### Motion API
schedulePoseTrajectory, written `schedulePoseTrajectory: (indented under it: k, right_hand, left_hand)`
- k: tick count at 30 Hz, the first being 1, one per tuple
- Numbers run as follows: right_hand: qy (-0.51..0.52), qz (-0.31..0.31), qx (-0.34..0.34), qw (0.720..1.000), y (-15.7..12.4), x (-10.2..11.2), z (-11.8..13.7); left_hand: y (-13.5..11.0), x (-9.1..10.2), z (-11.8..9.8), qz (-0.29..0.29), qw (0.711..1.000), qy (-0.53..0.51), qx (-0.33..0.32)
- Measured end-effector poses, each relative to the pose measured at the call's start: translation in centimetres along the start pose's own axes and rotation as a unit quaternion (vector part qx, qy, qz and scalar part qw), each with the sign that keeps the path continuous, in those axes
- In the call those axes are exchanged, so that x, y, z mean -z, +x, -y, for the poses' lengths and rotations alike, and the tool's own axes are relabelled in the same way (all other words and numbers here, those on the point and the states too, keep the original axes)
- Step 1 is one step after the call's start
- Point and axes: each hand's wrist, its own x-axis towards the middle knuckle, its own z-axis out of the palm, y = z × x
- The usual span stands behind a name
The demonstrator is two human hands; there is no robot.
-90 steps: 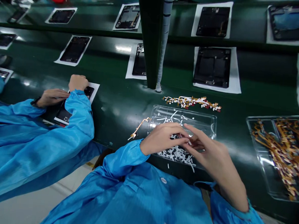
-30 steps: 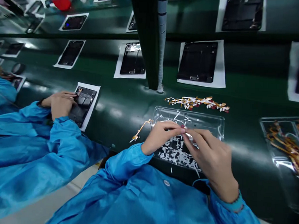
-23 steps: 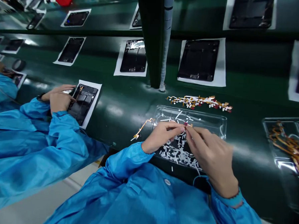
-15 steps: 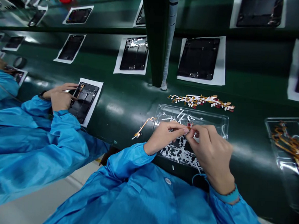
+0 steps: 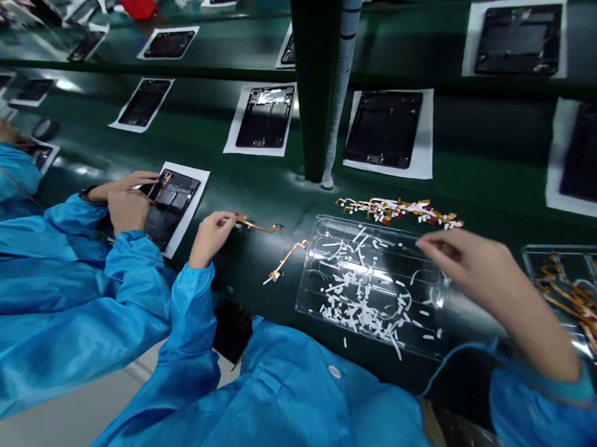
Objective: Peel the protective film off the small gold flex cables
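Note:
My left hand (image 5: 210, 235) is stretched out to the left over the green belt, pinching one end of a thin orange flex cable (image 5: 256, 226). My right hand (image 5: 469, 266) hovers over the right end of a clear plastic tray (image 5: 307, 297) littered with white peeled strips (image 5: 359, 300). That hand is smeared by motion, and what its fingers hold, if anything, does not show. A second orange flex cable (image 5: 287, 257) lies on the belt just left of the tray.
A row of flex cables (image 5: 399, 209) lies behind the tray. Another clear tray (image 5: 531, 262) of orange cables sits at the right. A green post (image 5: 311, 77) stands mid-belt. Black device frames on white sheets (image 5: 383, 128) line the belts. A co-worker's hands (image 5: 124, 201) work on a device (image 5: 172, 200) at left.
My hands, which were pinched together over the tray, have parted. The left swung out to the left with a flex cable. The right moved to the tray's right end.

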Motion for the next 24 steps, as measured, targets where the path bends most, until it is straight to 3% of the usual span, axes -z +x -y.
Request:
schedulePoseTrajectory:
  k: [3,6,9,12,15,20,24]
  right_hand:
    - [-0.048,-0.022,-0.037,0.998,3.8,-0.7,-1.5]
    - [-0.077,-0.023,-0.056,0.995,5.8,-1.5,-2.1]
    - [-0.086,-0.016,-0.069,0.994,6.2,-2.2,-2.3]
    - [-0.077,-0.011,-0.072,0.994,6.2,-2.4,-2.4]
    - [-0.062,-0.011,-0.077,0.995,6.3,-2.4,-2.6]
    - [-0.03,-0.027,-0.089,0.995,6.6,-2.0,-3.0]
    - [0.006,-0.04,-0.089,0.995,6.3,-1.4,-3.0]
  left_hand:
    - [0.0,0.6,2.1,-0.061,0.997,0.051,0.022]
    - [-1.0,0.3,2.4,-0.119,0.989,0.074,0.036]
    - [-1.8,-0.5,1.7,-0.114,0.991,0.061,0.021]
    - [-2.8,-1.9,0.0,-0.098,0.994,0.024,-0.037]
    - [-4.5,-3.8,-2.7,-0.061,0.992,-0.033,-0.103]
    - [-8.3,-7.3,-7.7,0.059,0.978,-0.108,-0.17]
    - [-10.3,-9.8,-10.3,0.139,0.96,-0.127,-0.209]
